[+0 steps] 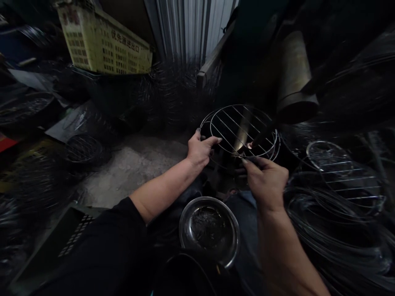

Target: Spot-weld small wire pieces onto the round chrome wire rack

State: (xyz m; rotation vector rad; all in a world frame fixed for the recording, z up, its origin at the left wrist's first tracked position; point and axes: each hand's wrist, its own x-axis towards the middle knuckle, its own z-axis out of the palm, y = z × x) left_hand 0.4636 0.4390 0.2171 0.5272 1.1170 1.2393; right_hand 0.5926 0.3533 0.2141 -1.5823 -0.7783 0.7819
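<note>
A yellow crate (103, 43) sits upper left. The left hand (200, 149) has its grip closed on the left rim of a round wire rack (242, 130); the right hand (267, 181) pinches its near edge. A steel bowl (210, 229) lies below, and more wire racks (345, 174) are stacked at right.

Two hands (200, 150), two wire racks (240, 131), one steel bowl (210, 230).

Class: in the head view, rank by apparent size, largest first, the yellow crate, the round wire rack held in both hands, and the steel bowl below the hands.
1. Yellow crate, largest.
2. Round wire rack.
3. Steel bowl.

The rack and the bowl look close in size, and the bowl sits nearer the camera, so their order is unsure.
</note>
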